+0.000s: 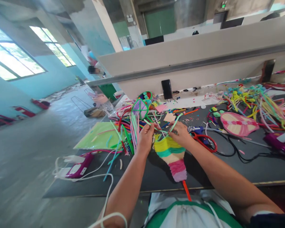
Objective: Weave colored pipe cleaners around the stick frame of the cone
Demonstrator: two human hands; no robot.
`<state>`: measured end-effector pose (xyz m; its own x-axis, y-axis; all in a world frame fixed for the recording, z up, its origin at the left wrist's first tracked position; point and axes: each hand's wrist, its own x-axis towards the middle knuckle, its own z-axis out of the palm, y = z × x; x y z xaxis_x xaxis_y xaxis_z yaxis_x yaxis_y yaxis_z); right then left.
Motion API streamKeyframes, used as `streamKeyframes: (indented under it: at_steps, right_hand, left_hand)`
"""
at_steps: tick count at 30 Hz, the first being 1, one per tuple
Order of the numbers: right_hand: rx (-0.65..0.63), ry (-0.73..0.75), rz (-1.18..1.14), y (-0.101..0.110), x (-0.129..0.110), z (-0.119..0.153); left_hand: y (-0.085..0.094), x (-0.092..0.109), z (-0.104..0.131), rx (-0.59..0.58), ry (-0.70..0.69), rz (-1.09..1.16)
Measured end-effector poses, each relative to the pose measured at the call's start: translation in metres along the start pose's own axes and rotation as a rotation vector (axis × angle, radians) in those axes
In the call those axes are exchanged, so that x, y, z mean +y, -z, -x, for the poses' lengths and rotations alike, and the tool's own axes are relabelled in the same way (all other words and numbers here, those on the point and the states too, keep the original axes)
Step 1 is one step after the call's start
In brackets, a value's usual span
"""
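Observation:
My left hand and my right hand are both over the dark table, pinching a pale green pipe cleaner whose ends stick up from my fingers. Between my forearms lies a striped fuzzy piece in yellow, teal, cream and pink, narrowing toward me. An orange-red stick extends from its narrow end over the table's front edge. Small green strands are at its wide top, close to my fingers. Whether they join the piece is too small to tell.
Red-handled scissors lie beside my right wrist, near black cables. A pink oval piece is farther right. Purple power strips sit at both sides. A phone leans on the divider. Pipe cleaner bundles are left. Another person is beyond the divider.

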<state>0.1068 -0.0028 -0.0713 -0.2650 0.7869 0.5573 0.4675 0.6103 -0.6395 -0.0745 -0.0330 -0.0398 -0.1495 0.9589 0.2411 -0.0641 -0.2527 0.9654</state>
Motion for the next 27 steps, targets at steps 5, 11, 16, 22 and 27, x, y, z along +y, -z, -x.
streamKeyframes:
  at_steps: [5, 11, 16, 22, 27]
  right_hand:
    - [-0.010, -0.030, -0.077, -0.004, -0.003, 0.001]
    - [-0.040, -0.071, -0.106, -0.008, -0.007, 0.004]
    - [-0.048, -0.094, -0.044, -0.008, -0.007, 0.005]
    - [-0.001, -0.060, 0.016, -0.007, -0.009, 0.006]
    - [0.011, -0.072, 0.004, -0.006, -0.010, 0.005]
  left_hand:
    - [0.007, 0.005, 0.026, 0.059, -0.185, -0.230]
    - [0.008, -0.003, 0.041, 0.126, -0.435, -0.357]
    - [0.009, -0.005, 0.052, 0.148, -0.468, -0.365]
    - [0.008, -0.005, 0.056, 0.203, -0.323, -0.195]
    - [0.010, -0.007, 0.054, 0.169, -0.300, -0.182]
